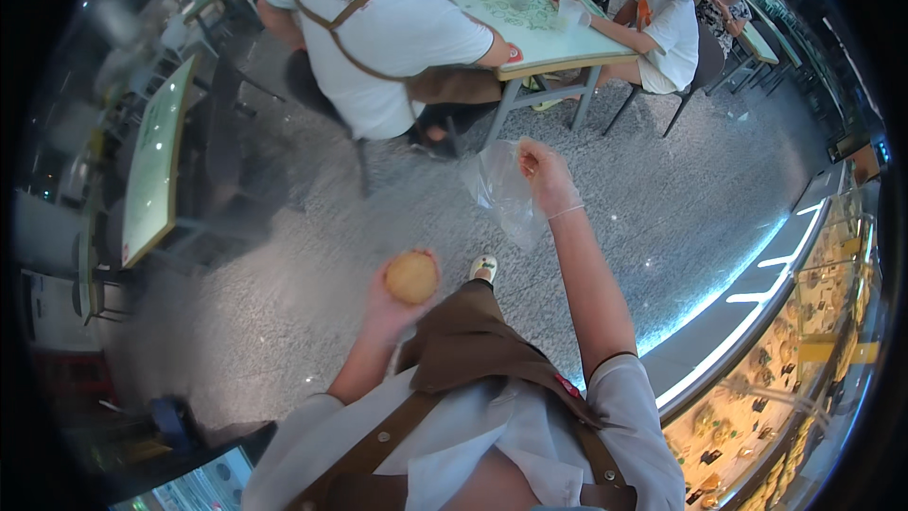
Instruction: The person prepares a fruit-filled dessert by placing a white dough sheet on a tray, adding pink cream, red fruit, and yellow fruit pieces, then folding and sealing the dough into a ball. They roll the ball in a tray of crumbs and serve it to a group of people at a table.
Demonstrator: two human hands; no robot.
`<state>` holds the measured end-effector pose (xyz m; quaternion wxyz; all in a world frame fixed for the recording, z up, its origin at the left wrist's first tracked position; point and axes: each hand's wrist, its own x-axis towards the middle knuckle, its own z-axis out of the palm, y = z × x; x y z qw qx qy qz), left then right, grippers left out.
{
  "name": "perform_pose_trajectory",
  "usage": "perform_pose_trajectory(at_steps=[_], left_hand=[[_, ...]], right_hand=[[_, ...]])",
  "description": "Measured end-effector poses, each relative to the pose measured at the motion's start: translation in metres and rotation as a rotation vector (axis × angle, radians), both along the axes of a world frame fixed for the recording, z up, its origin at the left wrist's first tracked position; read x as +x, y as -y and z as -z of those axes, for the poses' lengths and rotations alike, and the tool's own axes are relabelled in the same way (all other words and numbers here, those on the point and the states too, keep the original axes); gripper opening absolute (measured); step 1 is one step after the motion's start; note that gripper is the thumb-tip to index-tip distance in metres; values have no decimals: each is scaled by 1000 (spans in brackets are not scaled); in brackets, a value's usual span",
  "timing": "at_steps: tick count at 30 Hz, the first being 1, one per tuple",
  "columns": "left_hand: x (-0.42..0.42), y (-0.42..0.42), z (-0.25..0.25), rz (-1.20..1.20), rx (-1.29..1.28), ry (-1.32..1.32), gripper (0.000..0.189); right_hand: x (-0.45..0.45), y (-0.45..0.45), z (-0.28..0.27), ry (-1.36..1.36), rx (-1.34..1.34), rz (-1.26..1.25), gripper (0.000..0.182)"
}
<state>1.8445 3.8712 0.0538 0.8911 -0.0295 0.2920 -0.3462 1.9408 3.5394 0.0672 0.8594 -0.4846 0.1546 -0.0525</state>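
A round golden-brown baked item, possibly a bun [411, 277], rests in my left hand [394, 298], its fingers curled around the edge. Blur hides whether this hand is gloved. My right hand [547, 181] wears a thin clear glove that ends at the wrist. Pinched in its fingers is a clear plastic bag [507, 191], hanging loose to the left. The two hands are apart, the right one farther forward, both over the speckled floor.
Ahead, a person in a brown apron [383, 35] sits at a light green table [574, 35], with other people across it. A lit glass display case of baked goods [738, 397] curves along the right. Another table [159, 163] stands left.
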Motion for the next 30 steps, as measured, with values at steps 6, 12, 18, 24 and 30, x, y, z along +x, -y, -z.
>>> perform_pose_trajectory(at_steps=[6, 12, 18, 24, 30], left_hand=[[141, 109, -44, 58, 49, 105, 24], [235, 188, -54, -40, 70, -45, 25], [289, 255, -33, -205, 282, -18, 26], [331, 342, -42, -395, 116, 139, 47], [389, 393, -46, -546, -21, 105, 49]], right_hand=[[151, 86, 4, -231, 190, 111, 14], [283, 150, 18, -282, 194, 33, 10], [408, 203, 38, -247, 271, -162, 4], [509, 232, 46, -305, 242, -361, 11], [573, 238, 35, -285, 259, -505, 9]])
